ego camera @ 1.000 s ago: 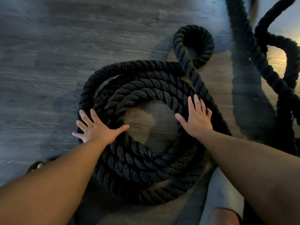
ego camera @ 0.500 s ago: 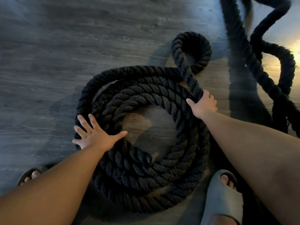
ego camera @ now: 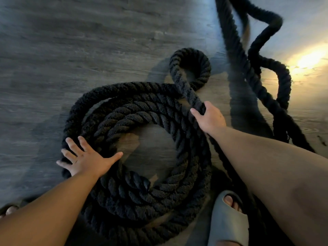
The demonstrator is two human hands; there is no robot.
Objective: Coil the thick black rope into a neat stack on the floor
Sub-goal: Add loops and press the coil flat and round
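1. While the left hand point(ego camera: 85, 162) lies flat, fingers spread, on the left side of the coiled black rope point(ego camera: 142, 197), I see the right hand point(ego camera: 210, 119) with fingers curled round one strand at its right edge.
2. The turns lie on the floor point(ego camera: 71, 50) between both arms.
3. The gripped strand runs away from the fingers to a small loop point(ego camera: 204, 68) beyond. The right hand is nearer, so I judge that loop must swing leftward onto the stack.

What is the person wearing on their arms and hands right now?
Both forearms are bare, with no sleeves in view. The left hand and right hand wear no gloves; no rings, watch or wristbands show.
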